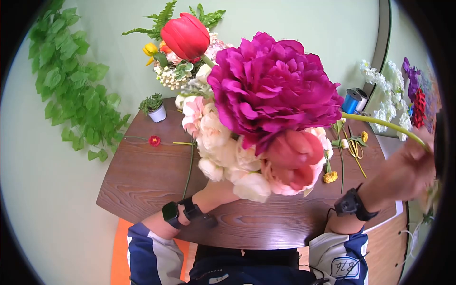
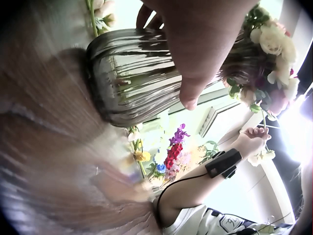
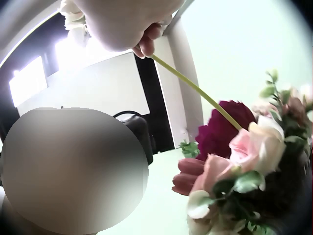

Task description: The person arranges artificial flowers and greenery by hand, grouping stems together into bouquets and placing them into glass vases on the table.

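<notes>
My left hand (image 2: 205, 44) grips a ribbed, smoky glass vase (image 2: 137, 78) with the thumb across its side. Seen from the head, the bouquet hides the vase and most of that hand. The bouquet holds a large magenta peony (image 1: 278, 90), a red tulip (image 1: 186, 37), a coral tulip (image 1: 294, 149) and cream roses (image 1: 221, 142). Off to the right, my raised right hand (image 1: 403, 168) pinches a long green flower stem (image 3: 195, 87). One side of this stem runs to the bouquet beside the peony. White blossoms (image 2: 262, 156) show at the hand's other side.
On the brown table (image 1: 137, 185) lie a small red flower (image 1: 154, 140) and cut yellow flowers (image 1: 330, 177). A potted succulent (image 1: 154, 109) stands back left, ribbon spools (image 1: 351, 100) back right. Leafy vines (image 1: 71, 71) hang on the left; more flowers (image 1: 418, 107) are at far right.
</notes>
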The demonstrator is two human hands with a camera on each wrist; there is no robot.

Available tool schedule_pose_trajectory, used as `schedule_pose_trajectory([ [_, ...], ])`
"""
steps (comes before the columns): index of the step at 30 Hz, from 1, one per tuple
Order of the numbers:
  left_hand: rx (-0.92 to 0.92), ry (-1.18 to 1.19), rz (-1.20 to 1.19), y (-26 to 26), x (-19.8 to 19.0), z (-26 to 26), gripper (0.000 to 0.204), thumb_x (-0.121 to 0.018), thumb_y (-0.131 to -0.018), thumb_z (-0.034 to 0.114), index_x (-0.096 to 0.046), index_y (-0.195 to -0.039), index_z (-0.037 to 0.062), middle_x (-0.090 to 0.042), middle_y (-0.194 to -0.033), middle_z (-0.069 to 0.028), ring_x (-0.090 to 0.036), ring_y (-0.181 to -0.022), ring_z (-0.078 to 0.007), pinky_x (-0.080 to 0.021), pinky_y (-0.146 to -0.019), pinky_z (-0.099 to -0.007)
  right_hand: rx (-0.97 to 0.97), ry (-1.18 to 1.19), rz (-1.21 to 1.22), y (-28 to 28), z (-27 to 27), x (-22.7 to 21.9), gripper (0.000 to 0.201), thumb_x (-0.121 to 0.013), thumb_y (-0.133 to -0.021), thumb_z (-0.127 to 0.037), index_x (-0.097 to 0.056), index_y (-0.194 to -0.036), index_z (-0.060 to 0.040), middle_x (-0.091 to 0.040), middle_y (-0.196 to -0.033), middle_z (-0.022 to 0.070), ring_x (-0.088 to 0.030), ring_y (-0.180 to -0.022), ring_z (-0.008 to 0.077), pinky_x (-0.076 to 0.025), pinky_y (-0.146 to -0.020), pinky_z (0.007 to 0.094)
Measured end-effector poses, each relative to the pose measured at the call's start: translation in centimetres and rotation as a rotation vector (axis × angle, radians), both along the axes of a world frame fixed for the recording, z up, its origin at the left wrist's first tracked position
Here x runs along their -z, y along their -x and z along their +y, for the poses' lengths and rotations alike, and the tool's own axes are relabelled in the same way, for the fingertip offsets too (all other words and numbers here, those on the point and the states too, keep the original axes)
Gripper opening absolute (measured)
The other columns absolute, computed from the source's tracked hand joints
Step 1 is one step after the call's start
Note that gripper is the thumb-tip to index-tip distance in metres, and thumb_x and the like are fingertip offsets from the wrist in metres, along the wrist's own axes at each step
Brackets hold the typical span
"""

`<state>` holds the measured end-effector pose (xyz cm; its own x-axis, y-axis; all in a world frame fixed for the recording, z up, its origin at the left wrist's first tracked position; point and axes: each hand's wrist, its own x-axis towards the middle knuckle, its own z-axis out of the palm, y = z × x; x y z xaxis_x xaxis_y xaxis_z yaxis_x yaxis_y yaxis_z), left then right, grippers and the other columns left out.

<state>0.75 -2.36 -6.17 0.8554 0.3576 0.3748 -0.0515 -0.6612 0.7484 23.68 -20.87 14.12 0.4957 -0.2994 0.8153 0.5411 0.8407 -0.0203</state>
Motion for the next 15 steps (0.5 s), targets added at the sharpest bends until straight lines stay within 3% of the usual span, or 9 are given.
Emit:
schedule_pose_trajectory([
  [1, 0.156, 0.447, -0.053, -0.4, -0.3, -0.1, 0.037, -0.064, -0.079, 0.030, -0.057, -0.108, 0.0093, -0.059, -0.106, -0.0074, -0.058, -0.094, -0.0188, -0.045, -0.081, -0.0292, -0.003, 0.000, -0.003, -0.9, -1.6, -0.1, 0.028, -0.041, -0.094, -0.015, -0.053, -0.077, 0.0032, -0.045, -0.067, 0.0058, -0.039, -0.064, 0.0129, -0.032, -0.058, 0.0231],
  [2, 0.154, 0.446, -0.057, -0.3, -0.4, -0.2, 0.037, -0.064, -0.079, 0.030, -0.057, -0.108, 0.0093, -0.059, -0.106, -0.0074, -0.058, -0.094, -0.0188, -0.045, -0.081, -0.0292, -0.082, -0.026, -0.141, -2.4, -3.5, 0.0, 0.021, -0.043, -0.089, -0.010, -0.053, -0.075, 0.0023, -0.045, -0.064, 0.0061, -0.037, -0.060, 0.0121, -0.030, -0.057, 0.0235],
  [3, 0.006, 0.222, -0.059, -0.3, -0.4, -0.4, 0.042, -0.065, -0.077, 0.033, -0.056, -0.109, 0.0086, -0.059, -0.108, -0.0076, -0.057, -0.096, -0.0206, -0.044, -0.083, -0.0305, -0.160, -0.051, -0.277, -2.6, -4.2, -0.2, 0.015, -0.044, -0.083, -0.004, -0.054, -0.073, 0.0014, -0.045, -0.062, 0.0064, -0.035, -0.056, 0.0112, -0.029, -0.056, 0.0239],
  [5, -0.286, -0.231, -0.059, -0.2, -0.5, -0.6, 0.052, -0.069, -0.073, 0.039, -0.055, -0.112, 0.0070, -0.057, -0.111, -0.0081, -0.056, -0.099, -0.0242, -0.043, -0.087, -0.0331, -0.179, -0.066, -0.297, -2.8, -4.6, 0.1, 0.014, -0.043, -0.083, -0.003, -0.052, -0.073, 0.0007, -0.043, -0.061, 0.0050, -0.034, -0.055, 0.0107, -0.028, -0.055, 0.0239],
  [9, -0.473, -0.436, 0.017, -0.2, -0.4, -0.6, 0.062, -0.071, -0.070, 0.045, -0.054, -0.113, 0.0040, -0.058, -0.108, -0.0115, -0.056, -0.098, -0.0271, -0.044, -0.086, -0.0365, -0.251, -0.121, -0.369, -1.9, -4.6, 0.1, 0.012, -0.039, -0.083, 0.001, -0.046, -0.074, -0.0022, -0.035, -0.057, -0.0007, -0.029, -0.053, 0.0087, -0.022, -0.052, 0.0235],
  [10, -0.513, -0.308, 0.080, 0.0, -0.3, -0.9, 0.064, -0.070, -0.069, 0.049, -0.056, -0.108, 0.0011, -0.060, -0.102, -0.0132, -0.057, -0.095, -0.0284, -0.044, -0.083, -0.0372, -0.252, -0.124, -0.370, -1.5, -4.4, 0.1, 0.012, -0.039, -0.083, 0.001, -0.046, -0.074, -0.0022, -0.035, -0.057, -0.0007, -0.029, -0.053, 0.0087, -0.022, -0.052, 0.0235],
  [15, -0.568, -0.375, 0.028, 0.1, -2.9, -1.5, 0.063, -0.069, -0.069, 0.052, -0.059, -0.101, -0.0014, -0.060, -0.096, -0.0157, -0.056, -0.091, -0.0313, -0.044, -0.081, -0.0387, -0.500, -0.063, -0.240, 0.9, -3.0, 0.3, 0.017, -0.039, -0.092, -0.011, -0.048, -0.078, -0.0055, -0.036, -0.056, -0.0021, -0.030, -0.051, 0.0079, -0.024, -0.052, 0.0235],
])
